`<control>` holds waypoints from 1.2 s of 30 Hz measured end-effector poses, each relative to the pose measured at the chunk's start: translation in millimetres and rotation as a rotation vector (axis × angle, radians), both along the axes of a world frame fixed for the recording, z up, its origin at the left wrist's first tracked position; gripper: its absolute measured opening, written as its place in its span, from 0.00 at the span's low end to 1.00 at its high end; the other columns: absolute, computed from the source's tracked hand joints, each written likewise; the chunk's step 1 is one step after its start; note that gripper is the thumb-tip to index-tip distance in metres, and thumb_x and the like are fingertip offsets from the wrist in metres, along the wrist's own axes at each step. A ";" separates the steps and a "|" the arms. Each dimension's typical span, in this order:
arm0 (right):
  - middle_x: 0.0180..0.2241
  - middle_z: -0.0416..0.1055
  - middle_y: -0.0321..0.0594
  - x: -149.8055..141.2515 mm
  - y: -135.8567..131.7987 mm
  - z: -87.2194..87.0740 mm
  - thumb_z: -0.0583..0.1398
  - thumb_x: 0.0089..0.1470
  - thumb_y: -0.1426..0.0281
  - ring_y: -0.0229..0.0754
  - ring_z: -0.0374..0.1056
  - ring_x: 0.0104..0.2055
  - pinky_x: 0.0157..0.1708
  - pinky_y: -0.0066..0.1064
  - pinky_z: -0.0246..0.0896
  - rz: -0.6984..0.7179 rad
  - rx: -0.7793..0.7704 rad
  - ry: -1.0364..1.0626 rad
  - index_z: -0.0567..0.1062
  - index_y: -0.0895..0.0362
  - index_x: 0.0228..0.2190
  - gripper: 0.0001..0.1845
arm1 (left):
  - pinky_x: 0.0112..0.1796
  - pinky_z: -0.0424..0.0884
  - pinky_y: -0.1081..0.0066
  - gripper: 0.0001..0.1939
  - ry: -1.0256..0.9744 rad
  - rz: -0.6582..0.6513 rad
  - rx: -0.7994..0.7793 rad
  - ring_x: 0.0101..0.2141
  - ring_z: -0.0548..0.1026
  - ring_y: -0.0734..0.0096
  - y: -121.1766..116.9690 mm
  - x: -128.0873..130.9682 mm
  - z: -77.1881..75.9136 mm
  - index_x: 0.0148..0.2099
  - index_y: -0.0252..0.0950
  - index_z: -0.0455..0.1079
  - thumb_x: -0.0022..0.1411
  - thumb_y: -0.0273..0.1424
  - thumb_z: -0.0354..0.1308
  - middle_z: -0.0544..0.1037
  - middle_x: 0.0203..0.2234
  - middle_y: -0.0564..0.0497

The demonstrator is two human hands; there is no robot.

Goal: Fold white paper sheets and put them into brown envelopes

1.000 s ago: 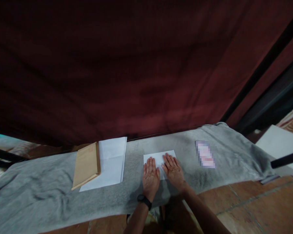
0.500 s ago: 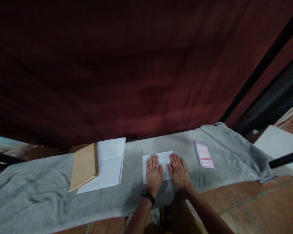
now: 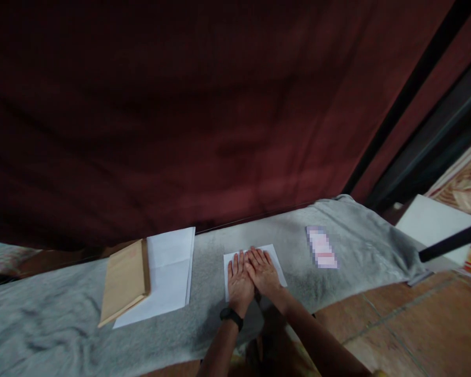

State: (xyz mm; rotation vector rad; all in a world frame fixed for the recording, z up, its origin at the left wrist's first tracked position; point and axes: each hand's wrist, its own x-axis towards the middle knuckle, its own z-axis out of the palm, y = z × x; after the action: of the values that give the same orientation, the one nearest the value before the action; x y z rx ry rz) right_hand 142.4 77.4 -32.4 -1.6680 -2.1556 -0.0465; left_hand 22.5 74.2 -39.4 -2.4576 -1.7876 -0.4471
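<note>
Resting left hand (image 3: 240, 280) and right hand (image 3: 264, 273) side by side, touching, palms-down and outstretched, grasping nothing, on the small white sheet (image 3: 275, 262), set on the grey cloth-covered table (image 3: 205, 293) between the brown envelope (image 3: 124, 275) and a blurred-out pink item (image 3: 322, 247). Could skew or wrinkle the small white sheet through dragging sideways or bearing down unevenly over so soft a covering

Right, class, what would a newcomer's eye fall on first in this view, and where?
Probably the dark red fabric filling most of the upper view. Below, the left hand and right hand lie flat, close together, on a small white sheet. Further left, a brown packet partly covers larger white paper.
</note>
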 end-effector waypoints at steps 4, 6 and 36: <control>0.66 0.60 0.48 10.7 -2.3 -2.3 0.50 0.69 0.64 0.49 0.56 0.68 0.66 0.48 0.49 -0.048 0.007 -0.022 0.65 0.57 0.64 0.26 | 0.65 0.57 0.52 0.28 -0.032 0.024 0.007 0.68 0.56 0.57 1.1 -7.9 2.3 0.70 0.31 0.57 0.71 0.27 0.40 0.63 0.67 0.40; 0.66 0.60 0.48 17.6 -3.9 -3.2 0.49 0.69 0.63 0.49 0.57 0.68 0.65 0.48 0.49 -0.089 0.007 -0.026 0.64 0.58 0.64 0.26 | 0.65 0.56 0.51 0.27 -0.058 0.063 0.031 0.68 0.57 0.57 0.5 -15.1 2.8 0.70 0.30 0.56 0.72 0.30 0.41 0.63 0.67 0.38; 0.65 0.61 0.53 38.9 -20.9 -8.4 0.46 0.69 0.63 0.54 0.58 0.66 0.66 0.50 0.47 -0.307 0.094 0.023 0.57 0.64 0.67 0.30 | 0.64 0.57 0.49 0.29 -0.060 0.094 0.070 0.67 0.59 0.55 -44.8 -37.6 3.1 0.72 0.34 0.54 0.73 0.36 0.41 0.63 0.67 0.39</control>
State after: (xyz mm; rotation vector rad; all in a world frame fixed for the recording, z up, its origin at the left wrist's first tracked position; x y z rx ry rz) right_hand 181.3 56.5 -40.8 -1.9176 -1.8333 -0.2116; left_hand -15.1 29.4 -36.3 -2.3267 -1.8664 -0.5710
